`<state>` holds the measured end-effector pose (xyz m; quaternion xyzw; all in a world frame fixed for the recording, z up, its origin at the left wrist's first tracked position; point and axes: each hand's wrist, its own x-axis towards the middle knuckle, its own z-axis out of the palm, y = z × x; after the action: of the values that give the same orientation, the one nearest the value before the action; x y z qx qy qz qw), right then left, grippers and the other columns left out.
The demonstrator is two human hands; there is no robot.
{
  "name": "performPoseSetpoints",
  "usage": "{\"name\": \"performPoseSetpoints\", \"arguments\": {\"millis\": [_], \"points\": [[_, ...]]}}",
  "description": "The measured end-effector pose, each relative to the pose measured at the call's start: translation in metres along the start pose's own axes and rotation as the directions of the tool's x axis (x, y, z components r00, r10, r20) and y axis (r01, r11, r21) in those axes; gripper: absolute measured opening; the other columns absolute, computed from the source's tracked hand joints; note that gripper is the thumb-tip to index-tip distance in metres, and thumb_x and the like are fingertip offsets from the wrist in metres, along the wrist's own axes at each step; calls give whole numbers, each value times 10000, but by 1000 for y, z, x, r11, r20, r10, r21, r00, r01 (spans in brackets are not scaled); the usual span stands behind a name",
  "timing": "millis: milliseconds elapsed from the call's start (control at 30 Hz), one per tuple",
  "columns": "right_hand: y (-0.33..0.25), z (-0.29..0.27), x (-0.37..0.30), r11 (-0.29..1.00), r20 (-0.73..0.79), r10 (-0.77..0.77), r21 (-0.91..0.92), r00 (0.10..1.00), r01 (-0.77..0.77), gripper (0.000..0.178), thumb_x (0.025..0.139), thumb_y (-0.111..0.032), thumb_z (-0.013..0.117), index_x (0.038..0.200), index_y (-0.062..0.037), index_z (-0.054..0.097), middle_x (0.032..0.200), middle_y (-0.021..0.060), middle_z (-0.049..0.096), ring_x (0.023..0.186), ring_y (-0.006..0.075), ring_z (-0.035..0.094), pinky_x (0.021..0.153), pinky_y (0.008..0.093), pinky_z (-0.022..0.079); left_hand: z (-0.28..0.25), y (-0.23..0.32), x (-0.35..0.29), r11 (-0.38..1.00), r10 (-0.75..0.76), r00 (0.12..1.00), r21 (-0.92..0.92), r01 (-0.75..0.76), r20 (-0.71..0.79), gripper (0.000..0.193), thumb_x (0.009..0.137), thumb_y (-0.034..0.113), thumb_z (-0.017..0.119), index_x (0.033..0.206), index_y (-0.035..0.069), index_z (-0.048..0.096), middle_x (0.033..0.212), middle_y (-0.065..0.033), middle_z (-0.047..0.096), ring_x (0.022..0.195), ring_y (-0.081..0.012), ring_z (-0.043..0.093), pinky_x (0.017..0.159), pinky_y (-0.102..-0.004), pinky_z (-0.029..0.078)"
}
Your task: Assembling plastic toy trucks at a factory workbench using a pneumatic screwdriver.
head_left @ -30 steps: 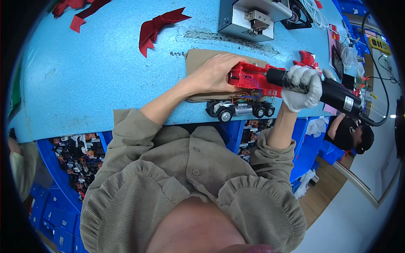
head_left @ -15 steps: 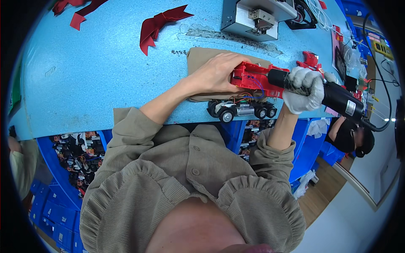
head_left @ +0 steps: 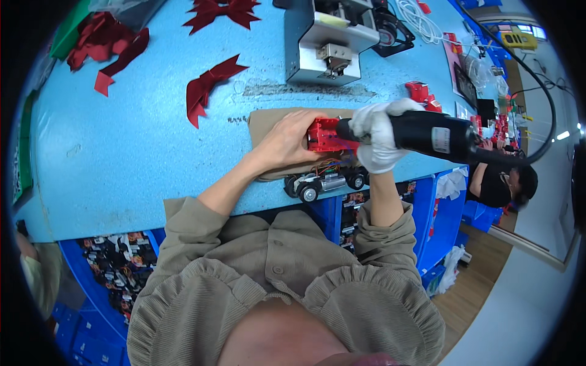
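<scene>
My bare left hand (head_left: 287,139) is closed around the near-left end of a red plastic toy truck shell (head_left: 322,135), its hollow side up. In a white glove, my right hand (head_left: 377,137) grips a black corded electric screwdriver (head_left: 424,133). The screwdriver's nose points left into the shell; its bit and any screw there are hidden. Beneath the shell lies a folded brown cloth pad (head_left: 261,125). A toy truck chassis (head_left: 329,183) with black wheels and loose coloured wires stands just in front, at the table's near edge.
Dark red ribbon bows (head_left: 210,88) lie on the blue table (head_left: 134,158). A metal machine (head_left: 332,61) stands beyond the pad. Another red plastic part (head_left: 421,94) is at the right. Below the edge are blue bins (head_left: 442,219). A person (head_left: 503,183) sits far right.
My right hand and the screwdriver have moved left along the shell, nearer my left hand. The tool now lies more level. The whole view has shifted, showing more of the table's far side.
</scene>
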<state>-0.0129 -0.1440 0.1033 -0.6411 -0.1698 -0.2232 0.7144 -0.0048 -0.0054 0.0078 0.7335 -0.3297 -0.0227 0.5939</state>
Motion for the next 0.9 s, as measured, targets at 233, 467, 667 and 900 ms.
{"name": "performPoseSetpoints", "arguments": {"millis": [233, 467, 667, 900], "points": [[-22, -8, -6, 986, -45, -117, -128, 992, 111, 294, 793, 79, 505, 1041, -45, 407, 669, 83, 513, 511, 171, 514, 504, 319, 456, 7, 3, -8, 1000, 1, 1000, 6, -1, 12, 601, 622, 200, 766, 1135, 35, 499, 1063, -149, 561, 995, -288, 549, 864, -356, 436], [-83, -93, -2, 768, -299, -278, -640, 913, 24, 225, 763, -47, 561, 985, -16, 540, 650, 63, 530, 571, 157, 540, 546, 309, 454, 0, 10, -2, 998, -36, 998, 55, 32, 59, 601, 630, 210, 774, 1129, 16, 502, 1058, -150, 567, 981, -259, 566, 858, -333, 446], [-6, -138, -77, 245, -453, 184, -838, 872, -487, 317, 693, -198, 668, 931, -14, 567, 706, 160, 611, 666, 331, 605, 649, 373, 490, 3, 12, 3, 999, -11, 999, 36, 10, 41, 624, 621, 203, 779, 1142, 9, 495, 1055, -137, 576, 995, -232, 568, 888, -319, 440], [-8, -136, -118, 206, -221, -29, -956, 975, -210, 403, 714, -227, 670, 1056, -54, 547, 916, 170, 588, 893, 365, 549, 802, 392, 443, 7, 30, -4, 992, -74, 997, -105, 75, 14, 624, 616, 191, 778, 1142, 16, 490, 1107, -137, 551, 1051, -216, 536, 921, -320, 419]]}}
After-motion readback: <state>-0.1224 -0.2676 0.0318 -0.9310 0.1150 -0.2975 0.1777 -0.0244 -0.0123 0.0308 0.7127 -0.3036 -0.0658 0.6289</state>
